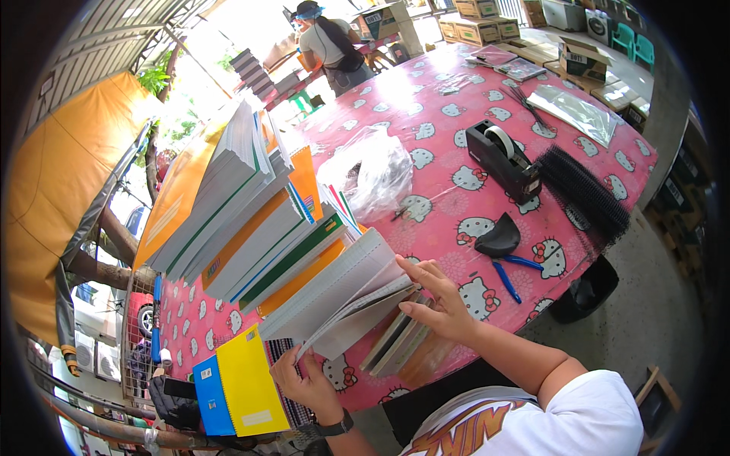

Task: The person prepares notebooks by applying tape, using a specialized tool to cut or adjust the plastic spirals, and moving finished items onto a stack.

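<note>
Loose punched sheets of ruled white paper [334, 292] stand tilted between my hands, fanned partly apart. Their lower left corner is pinched by my left hand [308, 382], which wears a dark wristband. At the upper right edge, my right hand [437, 296] has its thumb and fingers closed round the pages. Just beneath that hand lies a small stack of notebook blocks [397, 340]. A yellow spiral notebook [251, 384] and a blue notebook [214, 395] lie beside my left hand. Beyond the sheets rise tall piles of unbound paper [220, 197] with orange and green covers.
On the pink patterned table [426, 220] are a clear plastic bag [372, 171], a black tape dispenser [502, 159], black binding coils [585, 197], blue-handled pliers [508, 280], a black curved piece [499, 235] and clear sleeves [574, 112]. Another person [327, 49] stands at the far side.
</note>
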The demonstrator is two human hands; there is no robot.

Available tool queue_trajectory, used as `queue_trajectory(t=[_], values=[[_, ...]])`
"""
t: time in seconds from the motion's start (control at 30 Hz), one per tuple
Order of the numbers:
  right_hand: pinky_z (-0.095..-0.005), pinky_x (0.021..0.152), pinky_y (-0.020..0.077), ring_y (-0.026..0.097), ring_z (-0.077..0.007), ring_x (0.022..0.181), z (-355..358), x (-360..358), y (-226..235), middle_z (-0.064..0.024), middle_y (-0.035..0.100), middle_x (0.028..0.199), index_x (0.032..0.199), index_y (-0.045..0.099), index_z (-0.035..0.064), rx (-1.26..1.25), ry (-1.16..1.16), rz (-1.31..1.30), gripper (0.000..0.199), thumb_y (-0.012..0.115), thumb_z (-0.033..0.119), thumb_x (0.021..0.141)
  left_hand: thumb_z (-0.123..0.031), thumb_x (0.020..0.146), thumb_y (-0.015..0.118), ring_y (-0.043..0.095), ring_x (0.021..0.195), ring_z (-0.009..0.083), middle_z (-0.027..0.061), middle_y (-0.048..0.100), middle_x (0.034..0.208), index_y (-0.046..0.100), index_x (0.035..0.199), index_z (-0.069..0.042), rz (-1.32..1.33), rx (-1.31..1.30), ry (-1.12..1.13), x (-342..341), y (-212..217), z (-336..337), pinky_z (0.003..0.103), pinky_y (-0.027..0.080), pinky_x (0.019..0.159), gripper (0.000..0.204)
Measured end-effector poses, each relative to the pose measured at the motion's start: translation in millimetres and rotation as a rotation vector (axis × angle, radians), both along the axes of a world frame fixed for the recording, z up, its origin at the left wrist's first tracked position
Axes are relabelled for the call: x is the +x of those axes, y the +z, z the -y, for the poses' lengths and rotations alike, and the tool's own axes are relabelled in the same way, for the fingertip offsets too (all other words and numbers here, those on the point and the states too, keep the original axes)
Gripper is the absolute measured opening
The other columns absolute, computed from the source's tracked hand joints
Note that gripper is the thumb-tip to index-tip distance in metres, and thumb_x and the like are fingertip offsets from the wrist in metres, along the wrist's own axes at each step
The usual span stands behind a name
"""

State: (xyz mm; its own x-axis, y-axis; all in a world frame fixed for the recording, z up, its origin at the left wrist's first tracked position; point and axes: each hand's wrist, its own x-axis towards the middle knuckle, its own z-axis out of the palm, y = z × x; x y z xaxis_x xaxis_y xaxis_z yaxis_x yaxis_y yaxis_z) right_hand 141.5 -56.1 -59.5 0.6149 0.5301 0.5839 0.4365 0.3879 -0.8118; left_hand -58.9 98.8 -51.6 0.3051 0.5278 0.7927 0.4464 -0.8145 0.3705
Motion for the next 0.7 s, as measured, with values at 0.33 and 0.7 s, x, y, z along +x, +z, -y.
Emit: queue_trajectory(t=[0.33,0.7], values=[[-0.0318,0.084,0.0400,0.047,-0.0235,0.090,1,3,-4,-0.0103,0.055,0.098,0.131,0.049,-0.0010,-0.024,-0.085,0.186,0.063,0.067,0.005,0.072,0.005,0.075,0.069,0.056,0.086,0.0256,0.0121,0.060,0.091,0.062,0.095,0.002,0.005,-0.009,-0.026,0,1,0,0.034,0.046,0.075,0.022],[-0.0283,0.076,0.0437,0.054,-0.0082,0.083,-7,3,13,-0.0015,0.060,0.088,0.101,0.060,0.0024,0.011,0.064,-0.577,0.027,0.070,0.018,0.082,0.004,0.074,0.067,0.053,0.085,0.0271,0.0125,0.060,0.089,0.063,0.095,0.000,-0.051,0.039,-0.117,-5,9,6,0.037,0.043,0.078,0.022]])
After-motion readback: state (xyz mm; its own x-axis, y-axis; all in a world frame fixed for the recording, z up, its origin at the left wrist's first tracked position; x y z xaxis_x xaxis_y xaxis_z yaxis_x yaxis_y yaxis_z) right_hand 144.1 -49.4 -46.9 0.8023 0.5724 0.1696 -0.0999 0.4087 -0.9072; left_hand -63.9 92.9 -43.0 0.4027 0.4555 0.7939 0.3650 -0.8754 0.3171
